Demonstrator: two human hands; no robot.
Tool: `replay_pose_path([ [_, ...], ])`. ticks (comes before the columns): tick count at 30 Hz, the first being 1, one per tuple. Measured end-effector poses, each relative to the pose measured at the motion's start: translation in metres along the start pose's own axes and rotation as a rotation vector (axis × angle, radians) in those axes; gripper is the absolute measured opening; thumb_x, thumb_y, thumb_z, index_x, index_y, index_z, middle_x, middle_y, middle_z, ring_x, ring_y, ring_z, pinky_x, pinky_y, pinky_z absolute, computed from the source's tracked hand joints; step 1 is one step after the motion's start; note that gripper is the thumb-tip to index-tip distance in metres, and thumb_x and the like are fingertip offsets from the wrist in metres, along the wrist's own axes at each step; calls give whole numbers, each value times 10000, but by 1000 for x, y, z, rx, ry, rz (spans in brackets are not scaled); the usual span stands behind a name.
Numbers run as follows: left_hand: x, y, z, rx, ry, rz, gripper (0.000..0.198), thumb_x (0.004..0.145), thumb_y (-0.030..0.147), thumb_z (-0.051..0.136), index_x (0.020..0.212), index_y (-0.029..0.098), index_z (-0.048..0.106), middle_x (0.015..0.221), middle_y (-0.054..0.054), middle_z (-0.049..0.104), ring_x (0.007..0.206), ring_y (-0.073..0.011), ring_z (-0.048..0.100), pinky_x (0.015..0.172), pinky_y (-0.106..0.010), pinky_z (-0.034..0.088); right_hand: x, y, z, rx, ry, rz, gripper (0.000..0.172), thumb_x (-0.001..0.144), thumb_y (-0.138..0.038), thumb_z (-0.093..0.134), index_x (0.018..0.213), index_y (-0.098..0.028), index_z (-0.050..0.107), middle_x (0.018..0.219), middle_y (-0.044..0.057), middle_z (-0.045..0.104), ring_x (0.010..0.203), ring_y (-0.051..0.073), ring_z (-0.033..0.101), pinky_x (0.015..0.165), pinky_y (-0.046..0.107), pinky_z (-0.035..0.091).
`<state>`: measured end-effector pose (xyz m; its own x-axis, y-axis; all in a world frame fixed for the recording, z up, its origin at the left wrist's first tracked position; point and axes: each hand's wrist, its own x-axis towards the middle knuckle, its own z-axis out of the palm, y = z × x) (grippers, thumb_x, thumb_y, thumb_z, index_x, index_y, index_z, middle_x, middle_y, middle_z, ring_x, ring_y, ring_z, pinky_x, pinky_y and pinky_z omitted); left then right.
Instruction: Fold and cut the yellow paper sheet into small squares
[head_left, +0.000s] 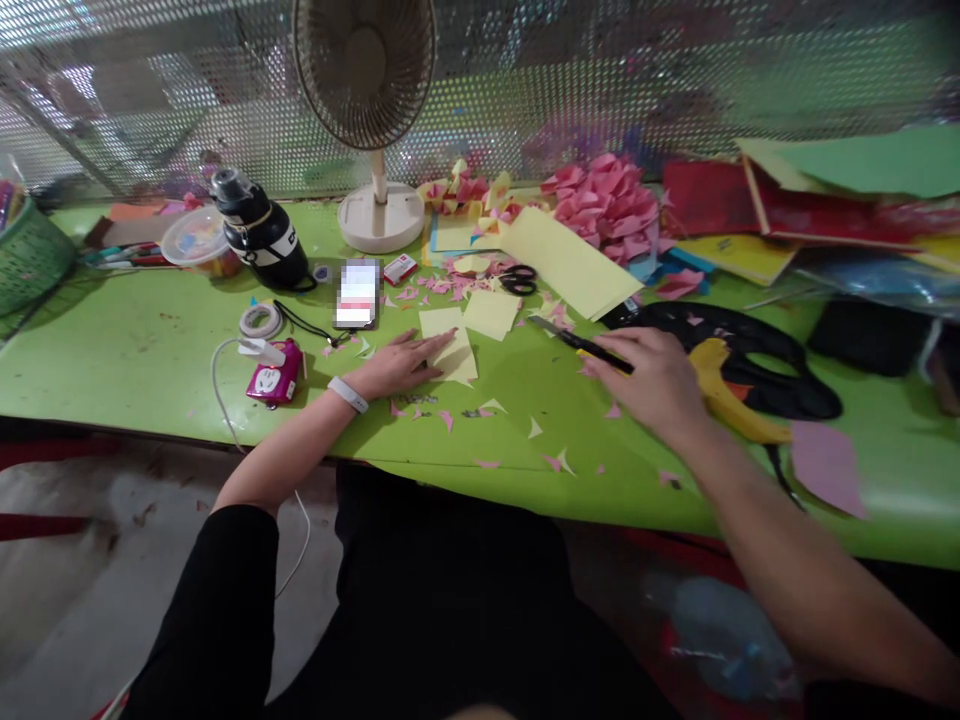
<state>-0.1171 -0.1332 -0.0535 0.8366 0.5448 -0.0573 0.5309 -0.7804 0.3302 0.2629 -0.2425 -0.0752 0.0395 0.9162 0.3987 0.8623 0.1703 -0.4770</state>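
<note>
My left hand (397,366) lies flat with fingers stretched over a pale yellow paper piece (459,362) on the green table. Another yellow square of paper (491,312) lies just beyond it. In my right hand (651,380) is a utility knife (596,351) with a black and yellow handle, its blade pointing left above the table, apart from the paper. Black-handled scissors (519,280) rest behind the squares, beside a long yellow sheet (570,265). Small pink and yellow paper scraps (446,420) are scattered in front of my left hand.
A fan (380,215), a black bottle (262,235) and a phone (357,294) stand or lie toward the back. A pink power adapter (275,375) with a white cable is at left. A banana (724,395) lies by my right hand; pink paper shapes (607,205) are heaped behind.
</note>
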Motion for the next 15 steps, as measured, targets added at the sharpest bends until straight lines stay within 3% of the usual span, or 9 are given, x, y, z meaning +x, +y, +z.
replay_pose_path([
  [4,-2,1,0,-8,22,-17,776,1109,493,457,1741,174,138,1620,-132,551,1455,-277,583,1357,-470,233,34,-55,36,82,-261,-117,265,1009,-481,627,1146,-307,773,1189,110,732,1169,378,656,1048,670,536],
  [7,-3,0,3,0,36,-13,787,1106,482,473,1739,160,133,1539,-133,632,1392,-263,638,1355,-461,245,63,-88,70,119,-452,-104,309,933,-574,737,1083,-305,762,1126,115,724,1041,344,672,893,576,626],
  [11,-3,-4,5,-12,56,-18,847,1086,512,513,1747,207,81,1575,-129,599,1459,-276,576,1326,-471,307,84,-105,94,109,-575,-57,292,845,-504,850,956,-261,731,1021,114,695,900,292,647,768,503,627],
  [15,-3,-7,5,-65,104,-5,944,1049,534,580,1752,227,30,1639,-155,521,1502,-311,522,1271,-482,393,81,-107,88,183,-644,-1,235,882,-446,791,870,-233,693,980,104,717,826,249,661,734,458,604],
])
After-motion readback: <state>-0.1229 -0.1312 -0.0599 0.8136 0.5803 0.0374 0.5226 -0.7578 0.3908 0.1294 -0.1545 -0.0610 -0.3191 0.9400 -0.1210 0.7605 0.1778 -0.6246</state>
